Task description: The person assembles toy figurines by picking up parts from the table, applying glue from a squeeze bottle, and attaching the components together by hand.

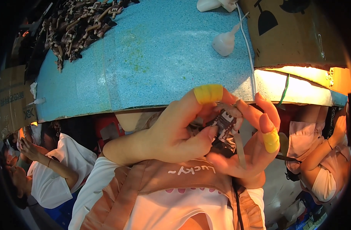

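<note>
In front of my chest my left hand [175, 132] holds a small figurine [227, 122] in dark brown, white and beige, with its thumb pressed on the front. My right hand [260, 147] is curled round the other side, its fingertips at the figurine's top edge and its thumb slightly blurred below. A thin beige stick [240, 151] hangs down by the right palm; whether it is joined to the figurine I cannot tell. Yellow tape wraps one finger on each hand. The figurine's back is hidden by my fingers.
A pile of similar figurines [79, 28] lies at the far left of the blue table [145, 69]. A white squeeze bottle [224, 42] and a white cable [246, 42] are at the right, beside a cardboard box [298, 38]. People sit at left [56, 168] and right [321, 157].
</note>
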A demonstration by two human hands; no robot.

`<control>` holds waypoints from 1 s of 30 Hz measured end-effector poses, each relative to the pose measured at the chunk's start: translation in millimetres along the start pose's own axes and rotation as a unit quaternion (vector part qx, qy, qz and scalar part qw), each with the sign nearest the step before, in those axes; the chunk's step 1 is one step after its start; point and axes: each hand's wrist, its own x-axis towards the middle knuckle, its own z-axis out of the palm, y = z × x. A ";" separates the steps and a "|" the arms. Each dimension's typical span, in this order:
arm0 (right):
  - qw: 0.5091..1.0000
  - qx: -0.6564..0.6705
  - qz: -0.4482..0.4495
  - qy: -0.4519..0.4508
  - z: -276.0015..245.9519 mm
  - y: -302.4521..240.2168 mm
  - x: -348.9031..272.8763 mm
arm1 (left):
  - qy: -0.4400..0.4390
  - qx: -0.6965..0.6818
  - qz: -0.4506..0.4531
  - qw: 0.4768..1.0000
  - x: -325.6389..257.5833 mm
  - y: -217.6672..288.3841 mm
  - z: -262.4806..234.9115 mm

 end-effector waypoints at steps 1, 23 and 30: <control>1.000 0.000 0.000 0.000 0.5 0.0 0.5 | 0.000 0.000 0.000 1.000 0.5 3.3 -0.1; 0.964 0.262 0.043 -0.004 4.5 9.6 2.6 | -0.025 -0.013 -0.063 0.998 3.1 6.4 -1.7; 0.975 0.216 0.034 0.047 8.0 9.1 -2.2 | -0.013 -0.047 -0.009 0.999 5.1 5.7 2.5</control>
